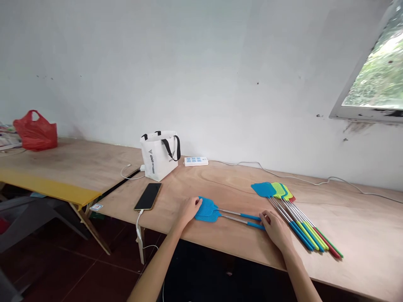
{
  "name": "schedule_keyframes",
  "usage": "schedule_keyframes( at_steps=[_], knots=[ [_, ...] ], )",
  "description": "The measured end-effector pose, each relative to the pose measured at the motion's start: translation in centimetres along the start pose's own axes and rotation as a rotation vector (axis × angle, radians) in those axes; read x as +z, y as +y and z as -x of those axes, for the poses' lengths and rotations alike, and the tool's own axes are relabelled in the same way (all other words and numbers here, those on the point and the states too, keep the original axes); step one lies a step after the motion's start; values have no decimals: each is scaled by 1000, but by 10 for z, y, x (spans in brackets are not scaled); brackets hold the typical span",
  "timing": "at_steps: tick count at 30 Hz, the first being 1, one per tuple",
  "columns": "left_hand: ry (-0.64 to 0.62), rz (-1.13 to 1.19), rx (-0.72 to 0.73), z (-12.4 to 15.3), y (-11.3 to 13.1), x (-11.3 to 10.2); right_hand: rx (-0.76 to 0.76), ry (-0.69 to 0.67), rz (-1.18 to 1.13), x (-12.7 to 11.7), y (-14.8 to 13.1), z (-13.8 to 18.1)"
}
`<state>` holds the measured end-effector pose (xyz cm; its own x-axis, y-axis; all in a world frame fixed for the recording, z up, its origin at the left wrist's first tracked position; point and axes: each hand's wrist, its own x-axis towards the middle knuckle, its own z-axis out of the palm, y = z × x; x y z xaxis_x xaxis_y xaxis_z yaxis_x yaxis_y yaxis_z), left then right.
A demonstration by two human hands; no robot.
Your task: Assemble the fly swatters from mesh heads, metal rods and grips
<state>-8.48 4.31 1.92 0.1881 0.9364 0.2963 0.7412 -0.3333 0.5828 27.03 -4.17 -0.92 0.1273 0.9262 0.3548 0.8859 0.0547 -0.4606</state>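
Observation:
Two blue fly swatters [208,209] lie side by side on the plywood table [362,235], heads to the left, metal shafts and blue grips to the right. My left hand [189,211] rests against the swatter heads, fingers curled on their left edge. My right hand [277,230] touches the blue grip ends with its fingertips, fingers bent. To the right lies a fanned row of several swatters [296,212] in blue, yellow-green and red.
A black phone [148,196] on a white cable lies left of my left hand. Behind it stand a white tote bag [160,155] and a white power strip [195,161]. A red plastic bag [35,131] sits on the yellow-edged table at far left.

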Motion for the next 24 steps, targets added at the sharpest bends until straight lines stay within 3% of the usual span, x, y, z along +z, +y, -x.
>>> schedule_keyframes(
  at_steps=[10, 17, 24],
  knots=[
    [-6, -55, 22, 4, -2, 10, -74, 46, 17, 4, -6, 2],
    [-9, -65, 20, 3, -4, 11, -89, -17, -38, 1, -7, 1],
    [-14, -34, 15, 2, -5, 11, -56, 65, -201, 2, -10, 0]
  ],
)
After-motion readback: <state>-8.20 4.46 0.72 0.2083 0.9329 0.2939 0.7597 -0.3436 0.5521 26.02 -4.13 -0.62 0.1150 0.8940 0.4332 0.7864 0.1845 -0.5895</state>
